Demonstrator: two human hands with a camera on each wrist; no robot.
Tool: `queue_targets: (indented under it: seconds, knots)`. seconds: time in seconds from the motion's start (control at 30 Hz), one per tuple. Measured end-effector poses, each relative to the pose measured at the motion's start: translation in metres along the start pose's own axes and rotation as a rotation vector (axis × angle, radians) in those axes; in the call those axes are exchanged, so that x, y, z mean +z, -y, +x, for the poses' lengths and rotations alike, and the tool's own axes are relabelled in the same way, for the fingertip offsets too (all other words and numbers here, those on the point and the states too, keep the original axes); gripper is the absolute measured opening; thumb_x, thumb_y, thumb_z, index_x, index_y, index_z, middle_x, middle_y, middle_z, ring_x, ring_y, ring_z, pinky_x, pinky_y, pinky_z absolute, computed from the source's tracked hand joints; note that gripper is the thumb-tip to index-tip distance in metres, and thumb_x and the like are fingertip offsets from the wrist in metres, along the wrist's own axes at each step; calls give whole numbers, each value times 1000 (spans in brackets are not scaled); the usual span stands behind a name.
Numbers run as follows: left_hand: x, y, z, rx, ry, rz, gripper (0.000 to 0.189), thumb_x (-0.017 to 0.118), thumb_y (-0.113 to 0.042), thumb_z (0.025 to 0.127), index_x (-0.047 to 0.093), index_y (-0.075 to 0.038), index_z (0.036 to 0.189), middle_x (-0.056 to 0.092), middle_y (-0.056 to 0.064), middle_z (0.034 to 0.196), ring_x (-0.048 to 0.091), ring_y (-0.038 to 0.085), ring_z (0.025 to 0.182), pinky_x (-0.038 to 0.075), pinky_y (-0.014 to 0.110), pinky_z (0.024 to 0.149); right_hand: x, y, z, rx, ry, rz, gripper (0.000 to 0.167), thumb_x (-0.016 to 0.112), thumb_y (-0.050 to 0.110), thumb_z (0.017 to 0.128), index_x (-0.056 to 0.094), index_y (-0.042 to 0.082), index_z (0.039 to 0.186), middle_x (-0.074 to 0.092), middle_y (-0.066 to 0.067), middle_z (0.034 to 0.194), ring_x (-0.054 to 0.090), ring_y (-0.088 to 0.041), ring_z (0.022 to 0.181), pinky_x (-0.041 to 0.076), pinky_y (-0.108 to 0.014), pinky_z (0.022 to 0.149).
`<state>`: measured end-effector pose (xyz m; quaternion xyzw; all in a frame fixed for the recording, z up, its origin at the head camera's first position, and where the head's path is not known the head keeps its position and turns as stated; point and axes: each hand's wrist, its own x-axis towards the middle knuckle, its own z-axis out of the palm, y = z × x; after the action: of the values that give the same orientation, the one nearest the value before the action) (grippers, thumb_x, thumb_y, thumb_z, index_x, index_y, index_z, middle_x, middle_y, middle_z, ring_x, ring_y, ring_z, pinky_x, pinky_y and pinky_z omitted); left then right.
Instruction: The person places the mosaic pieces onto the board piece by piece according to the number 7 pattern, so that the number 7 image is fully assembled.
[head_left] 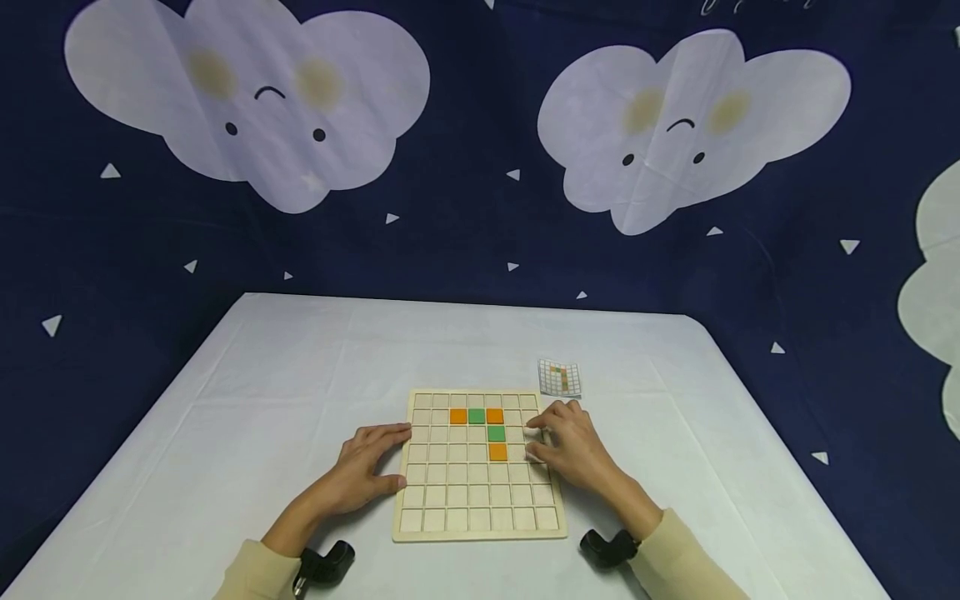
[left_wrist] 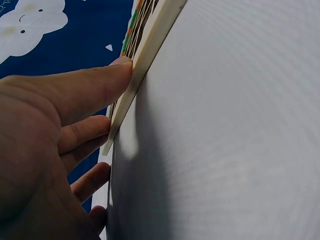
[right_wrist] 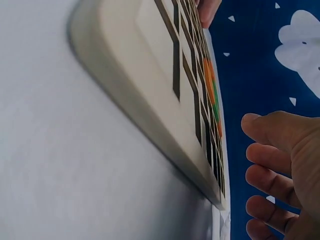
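A square wooden grid board (head_left: 480, 536) lies on the table, its cells mostly pale. Orange, green and orange tiles sit in a row near its far side; below the right-hand orange tile (head_left: 494, 416) come a green tile (head_left: 496, 433) and another orange tile (head_left: 498, 452). My left hand (head_left: 358, 471) touches the board's left edge, thumb and fingertips spread along it; the left wrist view has the thumb (left_wrist: 100, 85) at the rim. Over the board's right side, my right hand (head_left: 573, 446) has thumb and fingers apart. Nothing shows between them in the right wrist view.
A small printed card (head_left: 559, 379) with a coloured grid pattern lies beyond the board's far right corner. White cloth covers the table (head_left: 315, 358). Behind it hangs a dark blue backdrop (head_left: 465, 250) with clouds. Black devices (head_left: 609, 548) are on both wrists.
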<state>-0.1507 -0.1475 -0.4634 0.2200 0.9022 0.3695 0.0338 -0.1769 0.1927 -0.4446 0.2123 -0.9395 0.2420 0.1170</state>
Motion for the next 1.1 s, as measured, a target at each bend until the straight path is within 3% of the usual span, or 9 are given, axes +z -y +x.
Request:
queue_targets:
  seconds: [0.8,1.1]
  knots:
    - [1,2,1,3,-4,9,64,73,-23,79,49,-6,136,44,6,145,33,31,131,18,54,101,-5,-26,-12,55,-76,-45,33,82,20,69,71,10,98,60,2,91,42,-11,81,31,-31,74]
    - [0,1,0,4,0,5,63,73,-23,80,49,-6,136,44,6,145,33,31,131,19,54,101,-8,-35,-15,95,-56,-76,35,82,20,68,71,9,100,61,-1,94,45,-16,85,31,-34,76]
